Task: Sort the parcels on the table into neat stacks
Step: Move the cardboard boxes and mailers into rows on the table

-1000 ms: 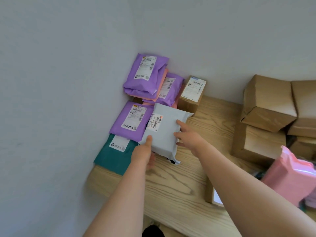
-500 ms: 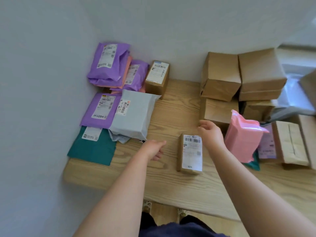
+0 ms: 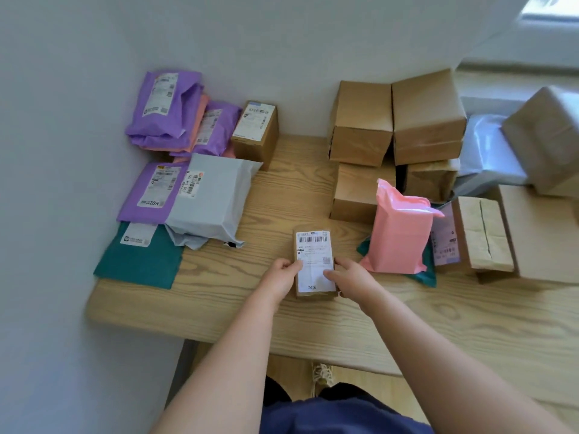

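Soft daylight from the upper right, slightly blurred, edges bowed.

The purple mailer [image 3: 149, 193] label reads "20元"; the small box [image 3: 313, 255] label perhaps "淘宝"

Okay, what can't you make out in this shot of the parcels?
All in the head view:
- small box: the label print is too small and blurred to read; the left hand and right hand cover its lower sides.
- teal mailer: mostly hidden under the pink mailer.
- grey parcel: cut off by the right edge.
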`<state>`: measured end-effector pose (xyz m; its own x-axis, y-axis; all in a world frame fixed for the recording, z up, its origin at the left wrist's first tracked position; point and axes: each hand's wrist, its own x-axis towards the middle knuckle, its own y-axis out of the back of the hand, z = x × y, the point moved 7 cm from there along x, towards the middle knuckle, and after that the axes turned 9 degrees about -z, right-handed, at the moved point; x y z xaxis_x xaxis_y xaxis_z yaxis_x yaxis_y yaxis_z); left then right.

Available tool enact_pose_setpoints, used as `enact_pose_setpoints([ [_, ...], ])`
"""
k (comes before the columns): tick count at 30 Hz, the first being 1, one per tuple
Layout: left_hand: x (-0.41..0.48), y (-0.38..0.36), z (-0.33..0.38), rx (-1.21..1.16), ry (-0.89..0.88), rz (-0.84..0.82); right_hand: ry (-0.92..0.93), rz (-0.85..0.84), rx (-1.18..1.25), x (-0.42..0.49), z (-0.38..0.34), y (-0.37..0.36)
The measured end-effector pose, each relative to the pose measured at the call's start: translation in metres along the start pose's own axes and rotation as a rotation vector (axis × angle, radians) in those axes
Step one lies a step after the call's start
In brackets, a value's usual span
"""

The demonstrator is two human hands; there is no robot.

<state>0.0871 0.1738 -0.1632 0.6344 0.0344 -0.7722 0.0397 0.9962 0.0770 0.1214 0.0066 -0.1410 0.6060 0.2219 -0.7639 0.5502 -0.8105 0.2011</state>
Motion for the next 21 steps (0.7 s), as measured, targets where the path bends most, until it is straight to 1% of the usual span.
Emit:
enact_pose_setpoints([
  [2,-0.004,0.002,0.0,-0.15,-0.027,-0.003,0.057,-0.021,0.058,-0.004,-0.006,0.004],
  [6,-0.016,0.008,0.018,-0.346,-0.134,0.011,0.189,-0.066,0.16,-0.014,-0.029,0.013],
  [9,-0.029,0.016,0.04,-0.463,-0.207,-0.015,0.291,-0.13,0.299,-0.028,-0.052,0.017],
  [11,-0.037,0.023,0.059,-0.467,-0.271,-0.083,0.34,-0.163,0.362,-0.039,-0.067,0.02],
  [14,-0.05,0.034,0.086,-0.401,-0.347,-0.155,0.416,-0.215,0.375,-0.05,-0.088,0.018],
  [18,-0.061,0.045,0.109,-0.281,-0.444,-0.147,0.487,-0.179,0.381,-0.054,-0.105,0.015],
  [21,-0.064,0.053,0.114,-0.242,-0.481,-0.11,0.507,-0.147,0.391,-0.053,-0.111,0.01],
])
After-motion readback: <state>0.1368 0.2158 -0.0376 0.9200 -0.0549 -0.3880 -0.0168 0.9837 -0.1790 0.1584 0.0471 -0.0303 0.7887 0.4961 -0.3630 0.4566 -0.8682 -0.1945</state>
